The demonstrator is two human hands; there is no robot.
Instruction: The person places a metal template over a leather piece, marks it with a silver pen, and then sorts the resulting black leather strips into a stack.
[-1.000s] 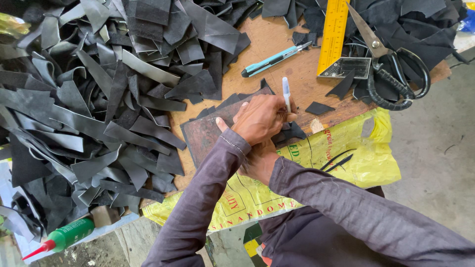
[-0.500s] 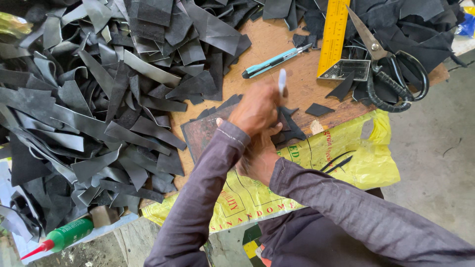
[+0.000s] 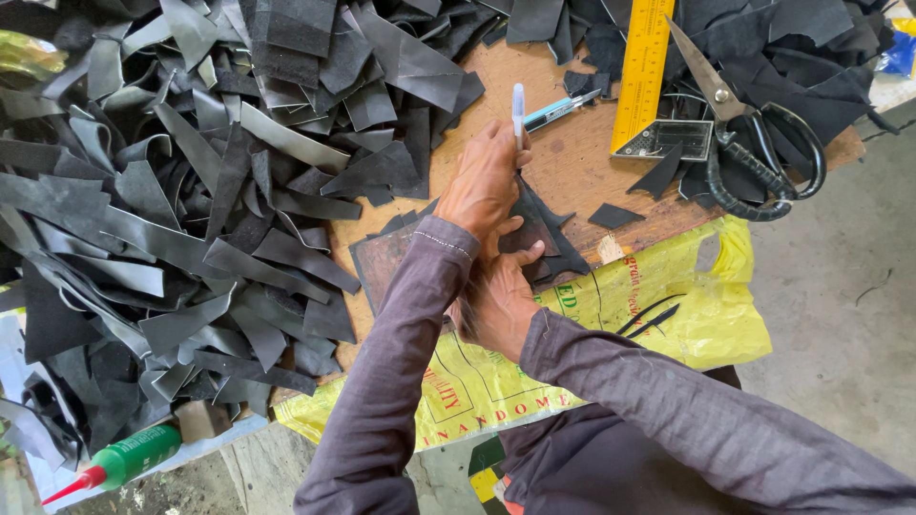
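Left hand (image 3: 487, 181) clamped around a white pen (image 3: 518, 103); right hand (image 3: 498, 300) pressed flat on a black leather piece (image 3: 549, 224).

Left grip closed on the pen at centre frame, pen's long axis running straight up the frame, cap end up, tip hidden inside the fist. Leather piece lying on the bench (image 3: 572, 162) just below and right of that grip, partly under both hands, jagged points spreading toward the right. Right grip held down on its lower edge, thumb on top, other fingers hidden. Left hand nearer the piece's upper edge. Heap of black leather strips (image 3: 191, 191) filling the left; utility knife (image 3: 558, 110), yellow ruler (image 3: 644, 67) and scissors (image 3: 754, 143) in the upper right.
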